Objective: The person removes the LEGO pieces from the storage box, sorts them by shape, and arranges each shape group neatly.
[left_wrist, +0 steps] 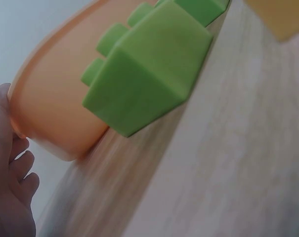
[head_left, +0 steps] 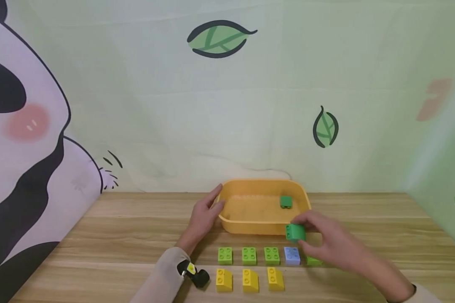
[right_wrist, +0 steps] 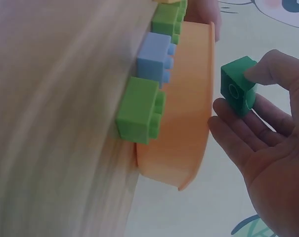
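My right hand [head_left: 331, 240] pinches a dark green toy building block [head_left: 295, 232] with a curved side, over the near right rim of a yellow-orange plastic basin [head_left: 255, 227]. In the right wrist view the thumb presses one side of this block and fingers support the other. My left hand [head_left: 202, 217] grips the basin's left end, thumb at the rim and fingers along the outer wall. Another dark green block [head_left: 286, 202] lies inside the basin, toward its right.
Before the basin runs a row of light green blocks [head_left: 249, 256] and one blue block [head_left: 292, 256]. A further light green block [right_wrist: 139, 109] is partly hidden by my right hand in the head view. Three yellow sloped blocks [head_left: 250, 280] line up nearer me. A printed cloth stands behind.
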Demonstrator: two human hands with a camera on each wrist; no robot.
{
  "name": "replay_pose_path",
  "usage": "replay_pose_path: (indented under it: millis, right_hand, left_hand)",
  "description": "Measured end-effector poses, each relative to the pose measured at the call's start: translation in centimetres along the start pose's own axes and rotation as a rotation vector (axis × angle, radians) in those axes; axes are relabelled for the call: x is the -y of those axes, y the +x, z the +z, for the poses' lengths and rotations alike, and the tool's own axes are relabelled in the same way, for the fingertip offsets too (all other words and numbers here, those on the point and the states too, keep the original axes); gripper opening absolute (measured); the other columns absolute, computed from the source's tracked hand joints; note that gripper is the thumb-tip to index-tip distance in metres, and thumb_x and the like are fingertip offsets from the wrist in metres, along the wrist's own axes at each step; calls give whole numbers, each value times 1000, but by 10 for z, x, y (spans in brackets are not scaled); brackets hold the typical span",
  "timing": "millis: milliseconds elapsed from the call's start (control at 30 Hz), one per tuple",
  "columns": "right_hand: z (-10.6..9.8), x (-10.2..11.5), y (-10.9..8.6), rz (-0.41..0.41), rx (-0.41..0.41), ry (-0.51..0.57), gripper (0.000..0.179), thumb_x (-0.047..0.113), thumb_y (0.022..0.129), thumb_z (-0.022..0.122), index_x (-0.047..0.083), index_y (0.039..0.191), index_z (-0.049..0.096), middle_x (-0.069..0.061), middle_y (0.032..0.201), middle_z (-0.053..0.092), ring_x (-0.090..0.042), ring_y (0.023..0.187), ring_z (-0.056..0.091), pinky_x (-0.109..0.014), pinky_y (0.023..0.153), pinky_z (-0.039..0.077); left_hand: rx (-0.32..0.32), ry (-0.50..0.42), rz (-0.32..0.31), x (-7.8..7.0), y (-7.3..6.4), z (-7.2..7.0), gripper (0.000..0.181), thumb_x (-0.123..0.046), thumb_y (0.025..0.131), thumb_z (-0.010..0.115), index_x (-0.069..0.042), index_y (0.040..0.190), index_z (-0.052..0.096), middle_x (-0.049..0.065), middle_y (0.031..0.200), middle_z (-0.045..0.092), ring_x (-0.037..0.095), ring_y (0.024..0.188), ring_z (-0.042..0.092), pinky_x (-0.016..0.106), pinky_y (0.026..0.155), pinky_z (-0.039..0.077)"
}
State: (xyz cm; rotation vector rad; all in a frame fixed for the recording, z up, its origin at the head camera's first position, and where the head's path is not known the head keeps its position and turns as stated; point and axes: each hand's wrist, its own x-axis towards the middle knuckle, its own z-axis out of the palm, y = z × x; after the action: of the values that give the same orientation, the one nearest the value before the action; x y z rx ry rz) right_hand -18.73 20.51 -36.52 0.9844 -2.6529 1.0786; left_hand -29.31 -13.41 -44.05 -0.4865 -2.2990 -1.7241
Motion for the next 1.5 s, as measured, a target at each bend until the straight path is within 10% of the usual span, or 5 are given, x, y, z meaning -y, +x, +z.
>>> replay_pose_path:
  millis: [1000, 1500]
  right_hand:
    - [7, 3, -11, 132, 177, 104, 42, 3, 87, 84, 11, 122, 63, 1, 122, 69, -27, 117, 69, -39, 97, 60]
    - [3, 3, -13, 121, 321, 84, 36, 12, 87, 87, 25, 117, 70, 17, 111, 69, -9, 97, 64, -29, 87, 61]
  left_hand:
    - [-7, 10, 6, 1, 0, 1, 52, -7, 107, 58, 2, 157, 47, 13, 163, 45, 30, 153, 37, 47, 126, 29]
    - [0, 10, 4, -1, 0, 0, 53, -8, 107, 59, 3, 157, 46, 14, 163, 44, 31, 154, 36, 47, 126, 29]
